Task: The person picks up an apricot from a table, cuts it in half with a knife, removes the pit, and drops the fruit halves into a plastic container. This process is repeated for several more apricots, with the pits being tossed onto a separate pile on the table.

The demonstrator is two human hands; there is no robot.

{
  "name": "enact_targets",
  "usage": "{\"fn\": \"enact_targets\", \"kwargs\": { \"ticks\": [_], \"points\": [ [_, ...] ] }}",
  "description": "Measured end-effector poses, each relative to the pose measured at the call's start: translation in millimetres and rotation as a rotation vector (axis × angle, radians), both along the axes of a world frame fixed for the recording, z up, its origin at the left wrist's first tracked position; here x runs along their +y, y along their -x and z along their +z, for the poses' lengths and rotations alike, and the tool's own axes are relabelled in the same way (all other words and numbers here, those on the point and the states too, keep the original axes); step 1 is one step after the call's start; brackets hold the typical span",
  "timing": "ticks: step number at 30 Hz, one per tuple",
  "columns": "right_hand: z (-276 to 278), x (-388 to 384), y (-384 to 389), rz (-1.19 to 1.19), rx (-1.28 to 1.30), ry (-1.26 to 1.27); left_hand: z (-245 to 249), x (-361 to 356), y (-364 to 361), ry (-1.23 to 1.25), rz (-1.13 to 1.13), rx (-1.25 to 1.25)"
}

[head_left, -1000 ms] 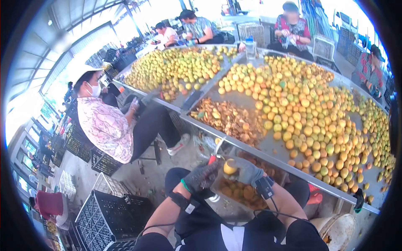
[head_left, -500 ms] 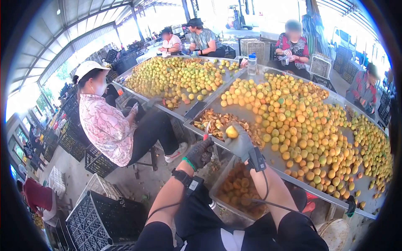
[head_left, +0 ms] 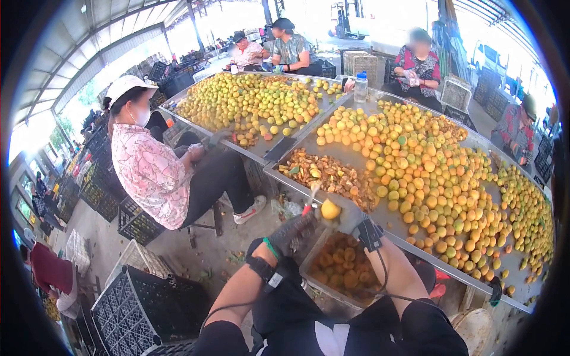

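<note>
In a dark glove, my left hand (head_left: 289, 233) is closed around a small knife (head_left: 307, 209) with a red handle. Its hooked blade (head_left: 313, 193) points up and away from me, close to the fruit. My right hand (head_left: 349, 217), gloved in grey, grips a yellow apricot (head_left: 330, 209) at its fingertips. Both hands are near the metal table's (head_left: 297, 181) front edge. Beyond them lies a heap of brownish-orange fruit scraps (head_left: 339, 178). Below my right hand stands a plastic crate (head_left: 313, 274) holding orange fruit.
Whole apricots (head_left: 427, 172) cover much of the table to the right. A blue-capped bottle (head_left: 361, 88) stands at its far side. To my left sits a person in a pink patterned shirt (head_left: 145, 172), with black crates (head_left: 148, 308) behind. Other people sit around the tables.
Both hands have come down and back toward my body, bringing the knife and apricot off the scrap heap to the table edge. The view has shifted slightly.
</note>
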State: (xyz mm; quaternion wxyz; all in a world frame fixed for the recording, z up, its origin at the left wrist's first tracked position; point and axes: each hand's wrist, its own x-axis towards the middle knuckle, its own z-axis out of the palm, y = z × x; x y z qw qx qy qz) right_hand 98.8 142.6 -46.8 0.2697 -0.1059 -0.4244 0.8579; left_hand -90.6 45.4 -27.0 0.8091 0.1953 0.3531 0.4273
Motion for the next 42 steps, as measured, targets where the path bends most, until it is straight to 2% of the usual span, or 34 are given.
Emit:
{"fn": "enact_targets", "kwargs": {
  "ticks": [1,3,4,5,7,9,11,12,15,16,18,19,21,23,25,27,29,31,32,34,35,37,42],
  "points": [
    [4,4,4,0.003,0.0,-0.001,1,7,6,-0.001,0.003,0.0],
    [22,4,16,-0.354,0.313,0.439,2,21,18,-0.098,0.029,0.02],
    [21,8,14,-0.363,0.427,0.463,0,24,20,-0.077,0.062,0.016],
    [24,6,11,-0.364,0.432,0.463,-1,24,22,-0.078,0.059,0.02],
    [25,-4,3,-0.45,0.266,0.419,-8,23,25,-0.177,0.093,0.181],
    [6,-7,-13,-0.45,0.169,0.352,-9,19,16,-0.16,0.121,0.168],
    [-14,-19,-34,-0.244,0.029,0.31,-18,11,5,-0.105,0.138,0.149],
    [-14,-29,-44,-0.211,-0.024,0.289,-22,10,3,-0.196,0.159,0.205],
    [-23,-52,-57,-0.406,-0.163,0.312,-17,14,-23,-0.334,0.269,0.396],
    [-24,-64,-63,-0.424,-0.177,0.37,-11,10,-26,-0.337,0.21,0.387],
    [-12,-69,-73,-0.327,-0.06,0.021,2,8,-34,-0.336,0.145,0.372],
    [-12,-71,-78,-0.334,-0.065,0.047,4,6,-38,-0.383,0.104,0.396],
    [-16,-72,-87,-0.397,-0.191,-0.139,13,-2,-50,-0.418,0.058,0.418],
    [-22,-75,-95,-0.392,-0.138,-0.086,21,-12,-63,-0.426,-0.101,0.565],
    [-8,-86,-102,-0.485,-0.234,-0.128,6,-16,-73,-0.46,-0.112,0.618],
    [-13,-87,-110,-0.463,-0.182,-0.109,-5,-15,-83,-0.735,-0.102,0.718],
    [-12,-86,-115,-0.445,-0.129,-0.096,-3,-20,-83,-0.642,-0.196,0.817],
    [-5,-86,-112,-0.459,-0.095,-0.307,-3,-22,-88,-0.72,-0.261,0.922],
    [-11,-87,-114,-0.461,-0.093,-0.299,-2,-22,-91,-0.714,-0.268,0.924],
    [-23,-88,-117,-0.5,-0.16,-0.438,-1,-22,-99,-0.827,-0.28,1.02],
    [-21,-91,-118,-0.5,-0.162,-0.431,-2,-22,-102,-0.822,-0.284,1.019],
    [-13,-99,-118,-0.496,-0.111,-0.294,-3,-24,-108,-0.995,-0.213,1.121],
    [-18,-102,-122,-0.539,-0.173,-0.348,1,-30,-112,-0.9,-0.268,1.128]
  ]
}}
